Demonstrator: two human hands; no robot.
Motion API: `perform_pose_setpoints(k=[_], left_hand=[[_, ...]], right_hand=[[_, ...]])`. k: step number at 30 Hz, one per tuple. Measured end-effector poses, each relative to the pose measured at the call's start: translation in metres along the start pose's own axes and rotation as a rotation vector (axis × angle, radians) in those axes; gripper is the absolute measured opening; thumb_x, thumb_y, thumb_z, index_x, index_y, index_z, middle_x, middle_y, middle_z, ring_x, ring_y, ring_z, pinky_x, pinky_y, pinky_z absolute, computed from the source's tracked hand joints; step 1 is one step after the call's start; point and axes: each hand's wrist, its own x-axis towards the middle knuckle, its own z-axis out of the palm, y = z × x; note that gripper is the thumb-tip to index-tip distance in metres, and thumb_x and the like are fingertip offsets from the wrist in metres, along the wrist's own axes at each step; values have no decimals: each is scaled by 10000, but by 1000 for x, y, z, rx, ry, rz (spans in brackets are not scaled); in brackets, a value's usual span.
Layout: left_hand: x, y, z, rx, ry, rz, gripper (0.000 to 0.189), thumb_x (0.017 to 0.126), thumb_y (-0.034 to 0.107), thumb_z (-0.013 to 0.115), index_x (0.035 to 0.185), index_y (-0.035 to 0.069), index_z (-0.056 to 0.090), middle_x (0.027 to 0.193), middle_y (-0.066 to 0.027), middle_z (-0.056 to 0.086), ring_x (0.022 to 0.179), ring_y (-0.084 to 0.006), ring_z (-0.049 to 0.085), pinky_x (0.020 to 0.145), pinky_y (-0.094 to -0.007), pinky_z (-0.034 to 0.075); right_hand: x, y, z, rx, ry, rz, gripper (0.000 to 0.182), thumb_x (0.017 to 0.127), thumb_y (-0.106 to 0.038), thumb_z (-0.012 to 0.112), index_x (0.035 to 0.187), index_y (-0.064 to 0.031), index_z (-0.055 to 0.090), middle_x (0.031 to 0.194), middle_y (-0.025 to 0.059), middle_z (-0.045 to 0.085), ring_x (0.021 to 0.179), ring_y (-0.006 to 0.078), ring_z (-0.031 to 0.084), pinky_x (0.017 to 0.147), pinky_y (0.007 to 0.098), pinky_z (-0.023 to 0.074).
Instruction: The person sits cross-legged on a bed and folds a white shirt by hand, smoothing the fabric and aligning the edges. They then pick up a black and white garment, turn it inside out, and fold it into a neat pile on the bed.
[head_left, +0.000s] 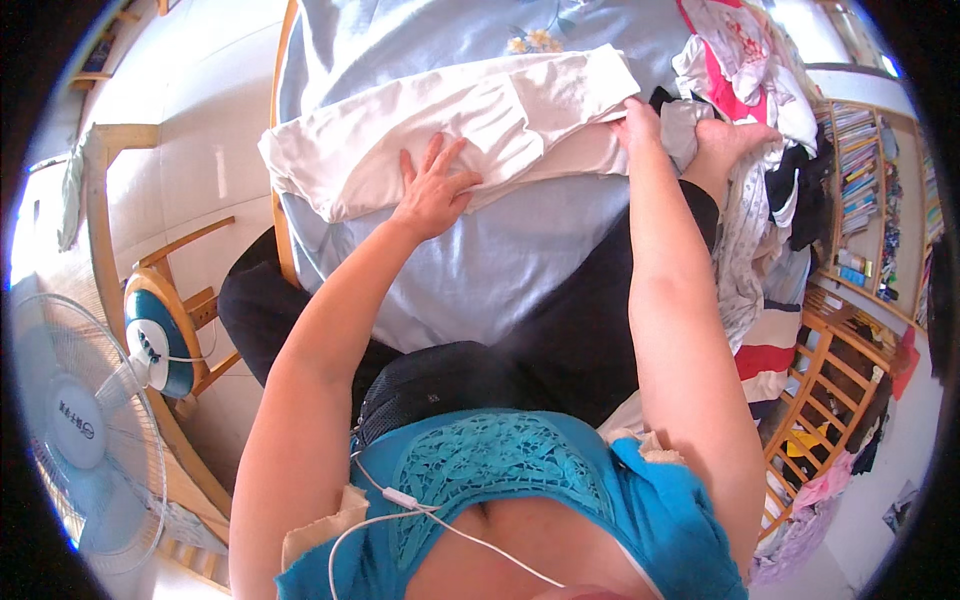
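Note:
Before me, white trousers or a similar white garment (450, 120) lie folded lengthwise across a light blue sheet (495, 262) with a yellow flower pattern. My left hand (437, 187) rests palm down on the garment's near side, fingers spread. At the garment's right end, my right hand (637, 127) touches its near edge; the fingertips are partly hidden by the cloth, so whether they pinch it cannot be told. A bare foot (731, 142) is just right of that hand, beside a grey piece of cloth (682, 127).
A heap of mixed clothes (750, 67) lies along the right side. Beyond it stand a bookshelf (855, 172) and a wooden slatted rail (829, 375). At the left are an electric fan (82, 427) and a wooden chair (187, 244). A white cable (397, 496) hangs over my chest.

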Motion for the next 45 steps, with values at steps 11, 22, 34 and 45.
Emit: perform_pose_setpoints(k=[11, 22, 34, 45], left_hand=[[0, -8, -2, -212, 3, -72, 179, 709, 172, 668, 861, 253, 718, 1428, -34, 335, 1388, -310, 129, 1057, -626, -23], [5, -1, -10, -117, 211, 10, 253, 736, 190, 583, 955, 250, 695, 1401, -47, 374, 1368, -296, 200, 1070, -599, 19], [-15, -35, -16, 189, 206, -124, 554, 828, 407, 563, 1334, 223, 432, 1447, -96, 281, 1343, -324, 224, 1066, -544, 155], [-16, -89, -62, -84, 125, -510, 238, 786, 226, 607, 961, 69, 566, 964, -136, 589, 959, -296, 549, 884, -395, 397]], right_hand=[[-35, -48, 20, -872, 209, -451, 508, 779, -400, 575, 1085, 6, 591, 1068, 223, 613, 1013, 364, 579, 868, 425, 448], [-77, -25, 24, -919, 248, -1226, 366, 698, -160, 658, 1034, -59, 551, 1053, 151, 572, 1051, 331, 513, 864, 460, 406], [-124, 43, 55, -1438, -247, -819, 529, 884, -541, 404, 1354, -299, 399, 1478, 85, 231, 1365, 293, 189, 1032, 618, 159], [-124, -17, 129, -1130, -707, -1290, 366, 761, -183, 568, 1125, -160, 605, 1048, 72, 637, 1048, 249, 563, 921, 430, 373]])
